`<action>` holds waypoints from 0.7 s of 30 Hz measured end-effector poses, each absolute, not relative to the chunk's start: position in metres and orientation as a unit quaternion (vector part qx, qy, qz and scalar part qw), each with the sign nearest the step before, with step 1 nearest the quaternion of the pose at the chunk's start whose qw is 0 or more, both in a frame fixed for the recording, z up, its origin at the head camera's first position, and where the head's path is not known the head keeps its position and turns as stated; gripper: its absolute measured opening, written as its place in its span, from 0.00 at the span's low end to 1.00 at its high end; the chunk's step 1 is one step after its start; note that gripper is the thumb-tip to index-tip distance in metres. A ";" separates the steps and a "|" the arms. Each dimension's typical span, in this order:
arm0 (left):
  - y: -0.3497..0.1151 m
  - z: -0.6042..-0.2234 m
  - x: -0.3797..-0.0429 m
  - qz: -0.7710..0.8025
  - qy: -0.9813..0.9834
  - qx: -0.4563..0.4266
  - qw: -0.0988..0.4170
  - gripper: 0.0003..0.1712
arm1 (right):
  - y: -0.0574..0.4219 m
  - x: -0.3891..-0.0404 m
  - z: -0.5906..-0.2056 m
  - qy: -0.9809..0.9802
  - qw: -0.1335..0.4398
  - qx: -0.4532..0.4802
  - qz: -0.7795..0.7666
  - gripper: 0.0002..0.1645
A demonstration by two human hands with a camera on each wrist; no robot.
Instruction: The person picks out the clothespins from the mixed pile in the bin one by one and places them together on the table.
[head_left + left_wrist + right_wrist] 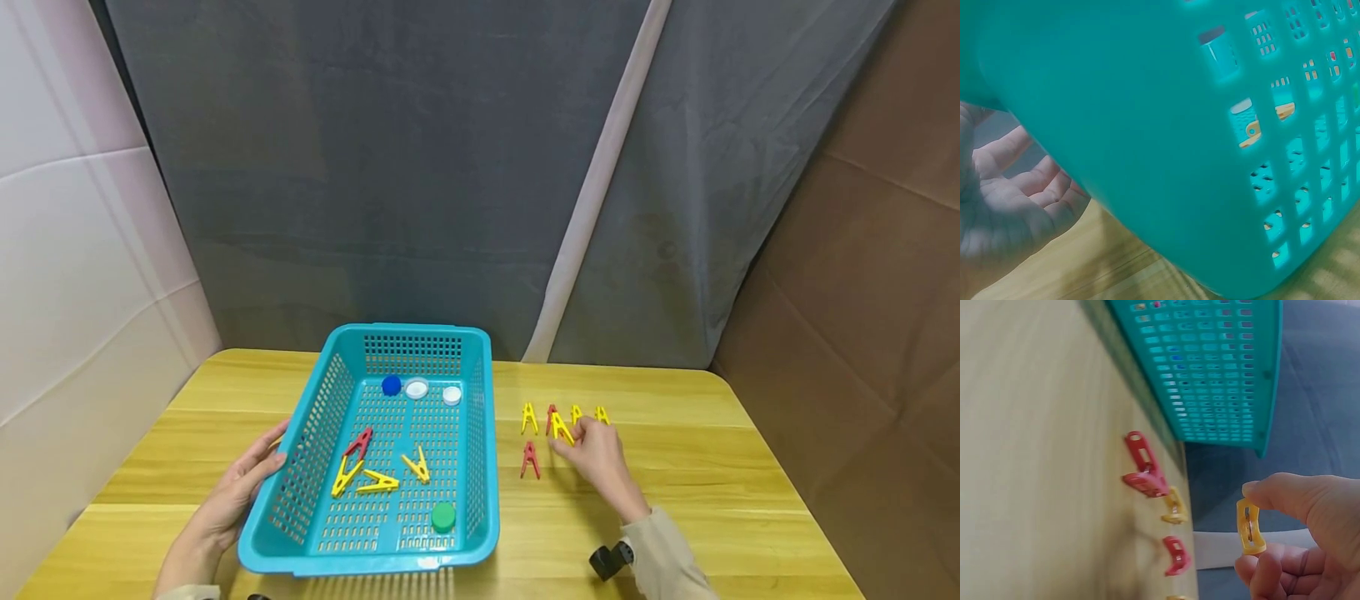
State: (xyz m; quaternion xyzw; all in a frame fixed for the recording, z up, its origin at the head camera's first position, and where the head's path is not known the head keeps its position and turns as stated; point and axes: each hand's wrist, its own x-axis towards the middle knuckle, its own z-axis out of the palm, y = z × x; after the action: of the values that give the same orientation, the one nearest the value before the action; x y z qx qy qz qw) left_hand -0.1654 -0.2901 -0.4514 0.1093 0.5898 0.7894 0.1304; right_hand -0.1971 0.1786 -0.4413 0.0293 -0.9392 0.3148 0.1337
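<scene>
In the head view my right hand (598, 461) pinches a yellow clothespin (561, 429) between thumb and fingers. The right wrist view shows this yellow clothespin (1249, 528) held off the tabletop. Near that hand stand a red clothespin (530, 460), another red clothespin (551, 417) and several yellow clothespins (529, 418). My left hand (232, 492) rests against the left side of a turquoise basket (486, 467), its fingers loosely extended along the outer wall. Inside the basket lie a red clothespin (359, 444) and three yellow clothespins (378, 482).
The basket also holds a blue cap (392, 385), two white caps (416, 388) and a green cap (443, 517). A wooden table (712, 467) carries everything. Behind it hangs a dark grey curtain (390, 167); a brown cloth (862, 275) borders the right side.
</scene>
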 end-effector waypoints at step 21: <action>-0.290 -0.452 -0.165 0.787 0.594 0.109 0.127 0.26 | 0.177 -0.194 -0.473 -0.946 0.091 0.002 0.313 0.27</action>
State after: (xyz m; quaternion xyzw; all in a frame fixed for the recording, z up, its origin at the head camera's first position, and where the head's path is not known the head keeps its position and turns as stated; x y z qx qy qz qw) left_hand -0.1652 -0.2903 -0.4523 0.1091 0.5937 0.7870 0.1275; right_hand -0.1935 0.1772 -0.4733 0.0023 -0.9456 0.3126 0.0907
